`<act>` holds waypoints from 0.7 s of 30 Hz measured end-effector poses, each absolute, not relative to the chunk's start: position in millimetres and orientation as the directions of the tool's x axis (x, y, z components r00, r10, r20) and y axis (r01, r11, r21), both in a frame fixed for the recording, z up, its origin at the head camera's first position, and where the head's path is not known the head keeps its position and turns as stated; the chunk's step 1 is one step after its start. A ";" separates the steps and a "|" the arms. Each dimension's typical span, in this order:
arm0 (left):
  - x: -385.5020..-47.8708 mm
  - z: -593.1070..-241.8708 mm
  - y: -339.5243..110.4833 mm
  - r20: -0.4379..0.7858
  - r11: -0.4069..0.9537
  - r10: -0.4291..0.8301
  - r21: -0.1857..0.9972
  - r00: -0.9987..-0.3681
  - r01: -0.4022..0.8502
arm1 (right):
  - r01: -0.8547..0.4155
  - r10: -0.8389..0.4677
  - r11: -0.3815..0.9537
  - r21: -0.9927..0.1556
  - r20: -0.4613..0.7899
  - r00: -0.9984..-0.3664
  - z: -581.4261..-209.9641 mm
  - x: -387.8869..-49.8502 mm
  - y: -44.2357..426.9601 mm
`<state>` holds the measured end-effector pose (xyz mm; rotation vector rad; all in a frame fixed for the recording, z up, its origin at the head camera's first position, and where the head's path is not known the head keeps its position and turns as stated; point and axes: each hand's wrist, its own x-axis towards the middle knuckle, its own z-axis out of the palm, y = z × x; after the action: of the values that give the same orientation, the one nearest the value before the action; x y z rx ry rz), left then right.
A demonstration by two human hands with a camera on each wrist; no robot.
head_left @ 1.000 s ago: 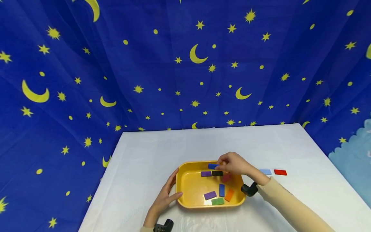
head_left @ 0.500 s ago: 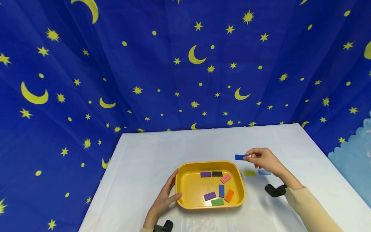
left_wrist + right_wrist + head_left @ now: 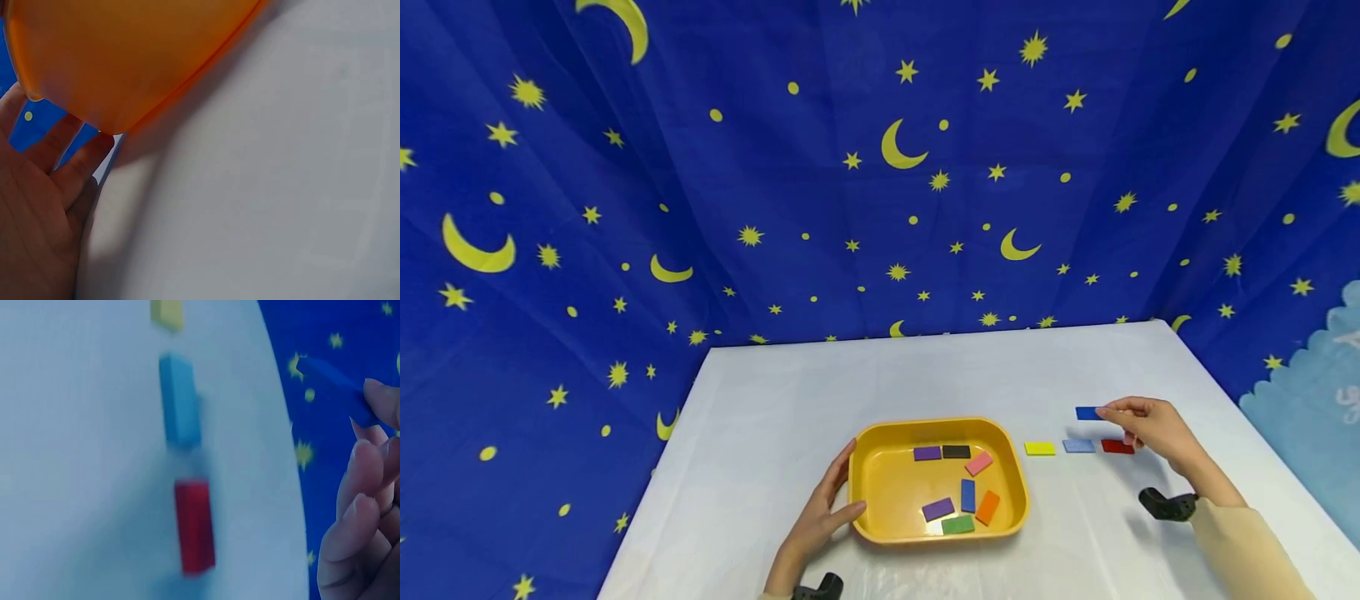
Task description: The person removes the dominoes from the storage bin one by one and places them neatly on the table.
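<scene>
A blue domino block is pinched between the thumb and fingers of my right hand, lifted above the table at the right. The right wrist view shows the same domino held by its end. Below that hand lies a red domino, partly covered by the fingers; left of it are a light blue domino and a yellow domino, in a spaced row. My left hand rests against the left end of a yellow tray, thumb at the rim and fingers fairly straight along the outer wall.
Inside the tray lie several dominoes, among them a black one, a pink one, an orange one and a green one. A white table is enclosed by a blue star-patterned cloth.
My right hand has carried the blue domino up out of the tray and rightward, over the row on the table. My left hand has stayed at the tray.
</scene>
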<state>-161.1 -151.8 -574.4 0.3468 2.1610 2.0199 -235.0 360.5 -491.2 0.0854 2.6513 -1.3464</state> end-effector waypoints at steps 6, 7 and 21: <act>-161.9 -576.4 -151.3 0.056 0.043 0.278 0.997 -0.959 0.071 | 0.199 0.035 0.630 -0.750 -0.229 -0.973 -502.7 -232.5 393.2; -161.9 -576.5 -151.3 0.056 0.044 0.277 0.997 -0.959 0.070 | 0.212 0.036 0.634 -0.744 -0.245 -0.969 -504.4 -232.2 398.3; -161.0 -575.2 -153.1 0.056 0.046 0.274 0.996 -0.960 0.071 | 0.361 0.056 0.635 -0.683 -0.425 -0.904 -515.8 -232.0 447.9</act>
<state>-161.0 -153.1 -575.2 0.3599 2.1586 2.0402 -232.0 447.9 -515.8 0.3319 2.4935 -1.1573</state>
